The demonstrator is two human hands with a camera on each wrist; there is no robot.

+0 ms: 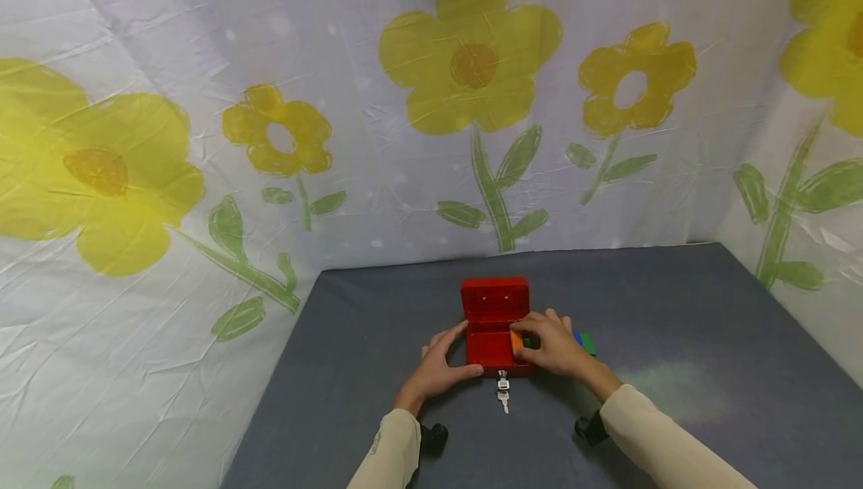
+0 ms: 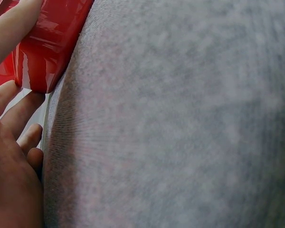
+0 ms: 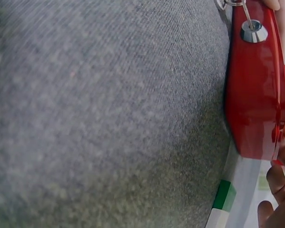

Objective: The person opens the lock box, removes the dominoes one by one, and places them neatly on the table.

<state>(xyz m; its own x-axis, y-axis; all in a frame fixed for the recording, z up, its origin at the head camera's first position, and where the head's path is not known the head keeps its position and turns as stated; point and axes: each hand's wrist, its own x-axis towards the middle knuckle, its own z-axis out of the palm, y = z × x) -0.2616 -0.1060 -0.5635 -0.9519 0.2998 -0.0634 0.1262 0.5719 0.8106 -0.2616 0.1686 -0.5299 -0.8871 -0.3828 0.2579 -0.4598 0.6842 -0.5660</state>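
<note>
A small red cash box (image 1: 488, 350) stands on the table with its lid (image 1: 495, 300) raised. Its left side is held by my left hand (image 1: 441, 365), thumb at the front edge and fingers near the back corner; the left wrist view shows the red box (image 2: 47, 52) beside those fingers. My right hand (image 1: 556, 343) reaches over the right side and pinches an orange block (image 1: 516, 342) inside the box. Something green shows beneath that hand. A key hangs from the front lock (image 3: 254, 32), with a second key (image 1: 503, 399) dangling below.
Right of the box, partly behind my right hand, lie a blue block (image 1: 577, 338) and a green block (image 1: 588, 343). The right wrist view also shows a green block (image 3: 224, 195) by a white one (image 3: 217, 219). A dark grey cloth covers the table (image 1: 377, 309); a flowered curtain (image 1: 404, 197) hangs behind.
</note>
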